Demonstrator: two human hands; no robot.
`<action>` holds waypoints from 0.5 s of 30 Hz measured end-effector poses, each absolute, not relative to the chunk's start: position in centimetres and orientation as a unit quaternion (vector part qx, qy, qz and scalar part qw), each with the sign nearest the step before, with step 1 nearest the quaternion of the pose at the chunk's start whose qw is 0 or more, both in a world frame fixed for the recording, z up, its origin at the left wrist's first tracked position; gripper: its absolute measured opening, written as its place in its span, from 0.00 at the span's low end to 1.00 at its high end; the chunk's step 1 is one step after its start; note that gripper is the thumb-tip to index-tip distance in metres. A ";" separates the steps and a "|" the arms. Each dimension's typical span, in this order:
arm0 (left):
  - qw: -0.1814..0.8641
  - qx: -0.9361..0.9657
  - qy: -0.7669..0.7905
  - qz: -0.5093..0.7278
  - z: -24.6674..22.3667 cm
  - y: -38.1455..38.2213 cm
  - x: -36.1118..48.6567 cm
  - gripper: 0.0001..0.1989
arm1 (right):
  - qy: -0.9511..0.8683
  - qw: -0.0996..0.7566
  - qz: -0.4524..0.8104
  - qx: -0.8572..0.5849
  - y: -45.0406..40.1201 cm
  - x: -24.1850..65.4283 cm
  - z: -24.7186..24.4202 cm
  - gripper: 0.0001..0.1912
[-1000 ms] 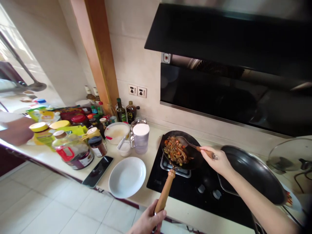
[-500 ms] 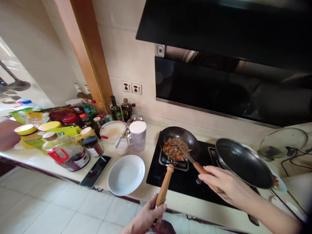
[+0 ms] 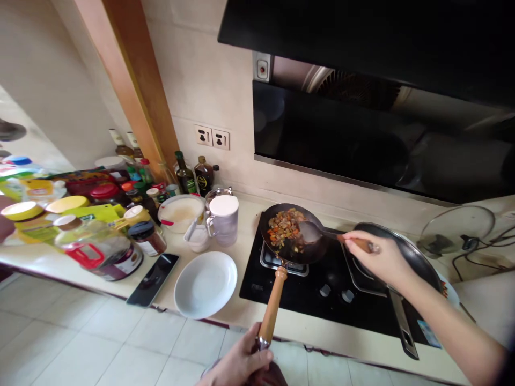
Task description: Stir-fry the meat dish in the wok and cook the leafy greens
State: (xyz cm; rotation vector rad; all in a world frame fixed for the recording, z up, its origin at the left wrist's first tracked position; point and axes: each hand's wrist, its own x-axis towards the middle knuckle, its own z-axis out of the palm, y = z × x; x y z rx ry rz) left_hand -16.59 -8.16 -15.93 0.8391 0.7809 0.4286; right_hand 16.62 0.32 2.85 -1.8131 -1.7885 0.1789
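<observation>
A dark wok [image 3: 295,257] sits over the left burner, with chopped meat and orange pieces [image 3: 285,228] in its left and back part. My left hand [image 3: 251,356] is closed round the end of the wok's wooden handle [image 3: 273,303]. Higher up on the right, my right hand [image 3: 378,254] grips the wooden handle of a metal spatula [image 3: 311,232]. The spatula's blade is inside the wok, at the right edge of the food.
A larger black pan [image 3: 414,257] rests on the right burner, partly behind my right arm. Left of the black stove [image 3: 298,295] are a white plate [image 3: 206,284], a phone [image 3: 153,280], a jug [image 3: 225,220] and several bottles. A glass lid [image 3: 456,230] leans at the back right.
My right hand has moved right and up, and the spatula now lies flatter, with its blade at the food's right side. The food has shifted left and back in the wok. The view has shifted slightly.
</observation>
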 end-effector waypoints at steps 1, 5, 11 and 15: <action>0.819 0.390 0.366 0.207 -16.0 -8.3 -16.6 0.31 | -0.649 0.287 0.053 -0.703 0.9 17.4 3.5 0.11; 0.811 0.387 0.383 0.215 -16.8 -8.7 -16.4 0.35 | -0.561 0.324 0.086 -0.757 4.1 17.8 2.4 0.09; 0.804 0.378 0.421 0.185 -18.7 -8.6 -16.0 0.54 | -0.508 0.419 0.207 -0.724 6.7 15.3 -2.8 0.18; 0.799 0.387 0.426 0.176 -19.7 -8.6 -15.8 0.60 | -0.665 0.347 0.158 -0.643 5.0 15.4 -1.1 0.12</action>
